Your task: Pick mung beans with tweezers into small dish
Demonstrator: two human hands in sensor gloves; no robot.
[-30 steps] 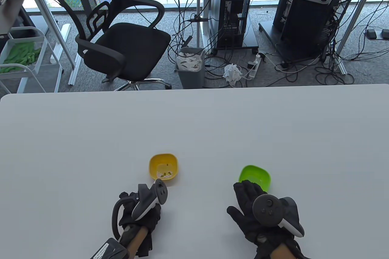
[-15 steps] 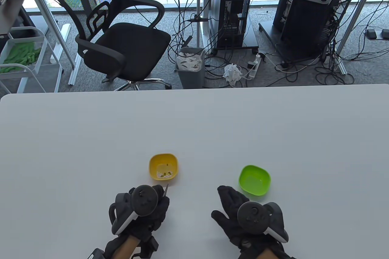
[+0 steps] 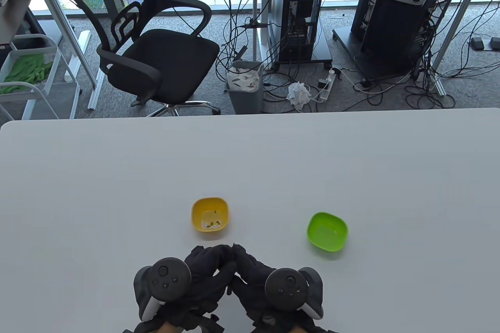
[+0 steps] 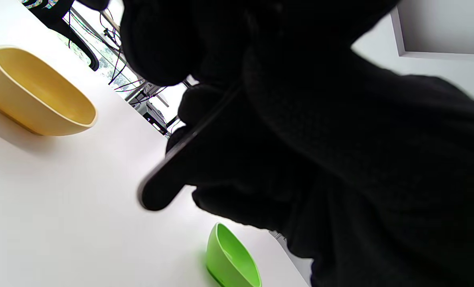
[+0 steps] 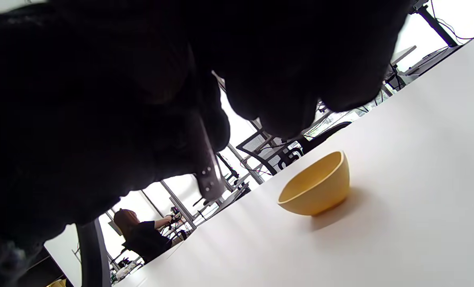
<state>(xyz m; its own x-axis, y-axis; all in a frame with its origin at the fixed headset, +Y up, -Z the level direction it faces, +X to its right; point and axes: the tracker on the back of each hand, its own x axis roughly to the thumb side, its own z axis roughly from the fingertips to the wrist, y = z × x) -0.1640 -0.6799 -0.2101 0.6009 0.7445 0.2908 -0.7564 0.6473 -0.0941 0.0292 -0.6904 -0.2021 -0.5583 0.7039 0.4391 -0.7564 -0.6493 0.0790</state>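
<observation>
Tweezers (image 4: 169,175) sit between both gloved hands at the desk's (image 3: 117,177) near edge, their long axis slanting from the fingers toward the desk. Left hand (image 3: 203,274) and right hand (image 3: 250,274) meet fingertip to fingertip, clamped on them. Yellow dish (image 3: 209,214) lies at 12 o'clock from the hands, green dish (image 3: 327,231) at 2 o'clock.

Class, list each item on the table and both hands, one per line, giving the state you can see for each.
Yellow bowl: upright on the table, a few beans inside.
Green bowl: upright, looks empty.
Tweezers: held between the two hands; tips hidden.
Left hand: fingers curled, meeting the right hand.
Right hand: fingers touching the left hand's.
Table: white, bearing both bowls.
</observation>
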